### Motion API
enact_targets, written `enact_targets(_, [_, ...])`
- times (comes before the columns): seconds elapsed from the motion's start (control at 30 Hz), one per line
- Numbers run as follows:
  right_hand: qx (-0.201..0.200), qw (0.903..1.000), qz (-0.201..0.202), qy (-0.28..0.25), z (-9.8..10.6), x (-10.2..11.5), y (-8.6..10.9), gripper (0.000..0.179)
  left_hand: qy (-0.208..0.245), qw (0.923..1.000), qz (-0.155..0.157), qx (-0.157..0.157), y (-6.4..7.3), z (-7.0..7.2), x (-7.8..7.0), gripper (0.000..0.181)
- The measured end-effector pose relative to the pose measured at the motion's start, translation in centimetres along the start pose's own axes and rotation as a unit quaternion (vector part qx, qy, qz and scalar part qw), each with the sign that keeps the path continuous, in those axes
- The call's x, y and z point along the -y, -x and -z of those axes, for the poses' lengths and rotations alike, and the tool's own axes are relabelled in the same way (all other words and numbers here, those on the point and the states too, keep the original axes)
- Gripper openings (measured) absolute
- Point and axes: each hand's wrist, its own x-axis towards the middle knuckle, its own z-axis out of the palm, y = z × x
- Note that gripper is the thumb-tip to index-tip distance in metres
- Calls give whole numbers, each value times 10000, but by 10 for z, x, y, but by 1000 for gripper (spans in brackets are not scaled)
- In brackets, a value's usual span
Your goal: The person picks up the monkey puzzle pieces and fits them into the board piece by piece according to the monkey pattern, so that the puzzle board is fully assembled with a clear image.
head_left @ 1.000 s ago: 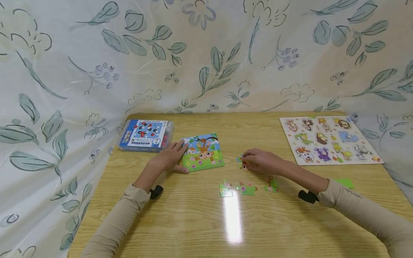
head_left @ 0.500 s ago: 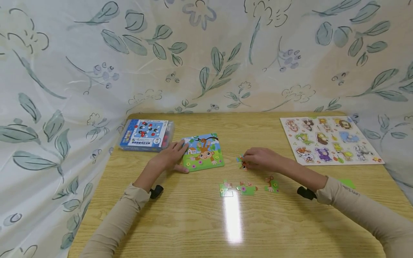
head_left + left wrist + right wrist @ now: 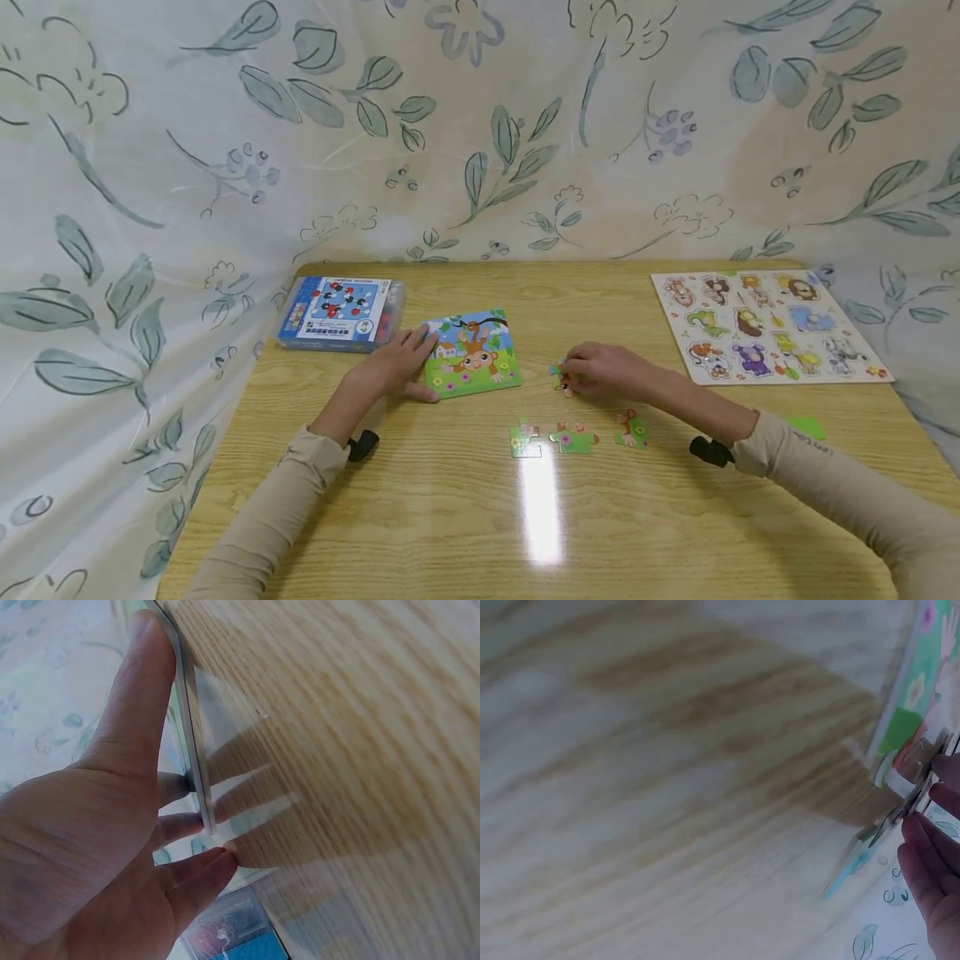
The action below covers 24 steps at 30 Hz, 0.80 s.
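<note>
My left hand rests at the left edge of a square monkey picture board, thumb at its near corner, fingers fairly straight. The left wrist view shows the thumb and fingertips touching the board's edge. To the right, my right hand pinches a puzzle piece with part of a monkey's face, low over the table; the fingers hide much of it. A bluish puzzle piece shows beside it; whether the two are joined I cannot tell. Nearer lie three green-based puzzle pieces in a row.
A clear box with a molecule picture stands at the back left, close to the left fingers. At the back right lies a white animal puzzle board. A flat green piece is partly behind the right sleeve. A patterned cloth hangs behind the table.
My right hand has shifted very slightly at the monkey-face puzzle piece and still pinches it. The left hand, the picture board and the row of puzzle pieces have stayed in place.
</note>
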Motion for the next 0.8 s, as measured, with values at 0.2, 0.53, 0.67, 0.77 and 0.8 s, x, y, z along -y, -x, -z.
enact_targets(0.2, [49, 9994, -114, 333, 1, 1, -11, 17, -58, 10000, 9, -12, 0, 1, 2, 106])
enact_targets(0.53, [341, 9991, 73, -230, 6, 12, -62, 15, -105, 9999, 34, -8, 1, 1, 2, 105])
enact_targets(0.67, [341, 9977, 184, -564, 1, 15, -86, 19, -113, 9999, 23, -15, 1, 0, 2, 105])
enact_targets(0.77, [342, 9968, 261, -679, -5, 14, -102, 21, -34, 10000, 2, 21, -1, -2, 4, 106])
enact_targets(0.8, [307, 9966, 316, -697, -6, 14, -107, 21, -28, 10000, -34, -15, -2, -3, 4, 106])
